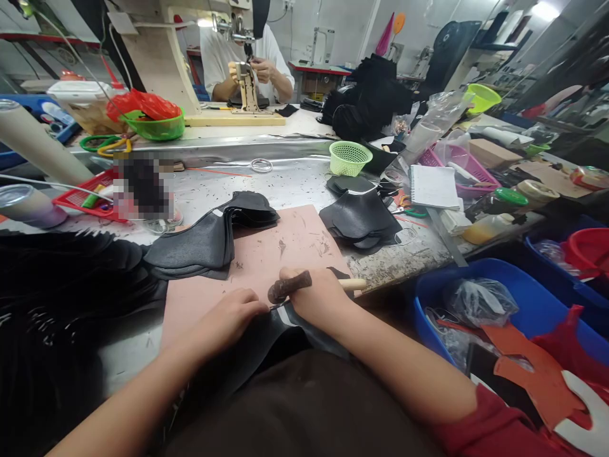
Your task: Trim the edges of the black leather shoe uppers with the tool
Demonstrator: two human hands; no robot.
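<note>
My right hand (316,301) is wrapped round a hammer (290,287) with a dark head and a pale wooden handle sticking out to the right. Just below the hammer head, my left hand (233,317) presses its closed fingers on the edge of a black leather piece (266,346). That piece hangs over the near edge of a pinkish board (290,244) and carries a small white mark. Beyond my left hand lies a stack of black leather pieces (200,247), partly on the board. A second stack of black pieces (359,216) rests at its far right corner.
At left lies a large heap of black pieces (52,304). A red basket (78,193), a green basket (349,158) and a notebook (434,185) stand on the table. A blue tub (419,298) is at right. A co-worker (280,57) sits opposite, behind a sewing machine (166,63).
</note>
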